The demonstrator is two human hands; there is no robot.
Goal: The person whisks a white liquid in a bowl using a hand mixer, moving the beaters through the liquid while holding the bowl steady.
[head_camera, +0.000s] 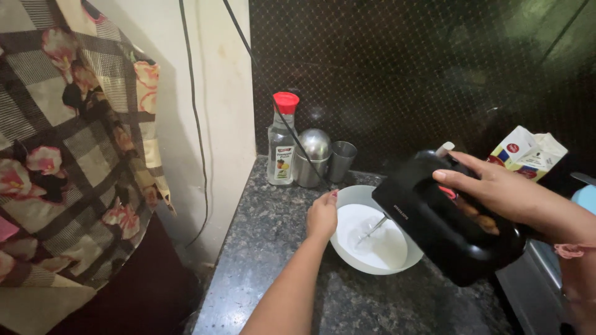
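My right hand (496, 189) grips the handle of a black electric hand mixer (444, 220), held tilted above the counter. Its metal beaters (371, 229) dip into white liquid inside a white bowl (347, 254). My left hand (321, 215) holds the bowl's left rim. The bowl rests on a dark speckled stone counter (273, 248). The mixer's black cord (292, 130) runs up past the bottle toward the wall.
At the counter's back stand a clear bottle with a red cap (282, 139), a steel lidded container (312, 156) and a steel cup (341, 160). An opened carton (528, 152) sits at right. A floral checked cloth (68, 142) hangs at left beside a cream wall.
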